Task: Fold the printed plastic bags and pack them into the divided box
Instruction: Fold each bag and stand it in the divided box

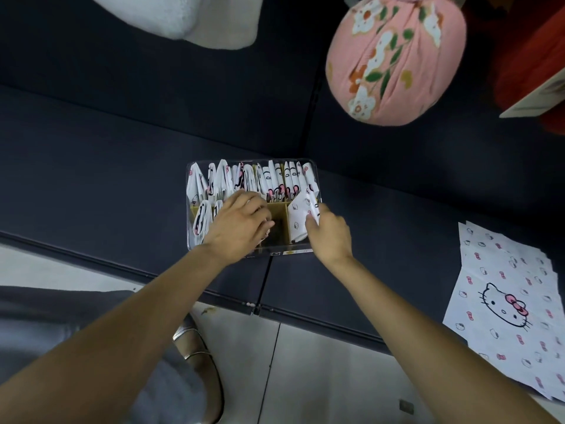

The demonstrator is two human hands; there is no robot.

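A clear divided box (315,175) with tan dividers sits on the dark sofa seat. Its far row is packed with several folded white printed bags (244,179). Two more folded bags (201,221) stand in the near left compartment. My left hand (238,224) lies over the near middle of the box, fingers curled down onto folded bags there. My right hand (328,234) pinches a folded triangular bag (301,215) standing in the near right compartment. A compartment between the hands shows a dark bare bottom (278,231).
A stack of flat printed bags (507,304) lies at the right on the seat edge. A pink floral cushion (394,59) and a white cushion (183,16) rest against the sofa back. Tiled floor, a shoe (198,353) and grey fabric are below.
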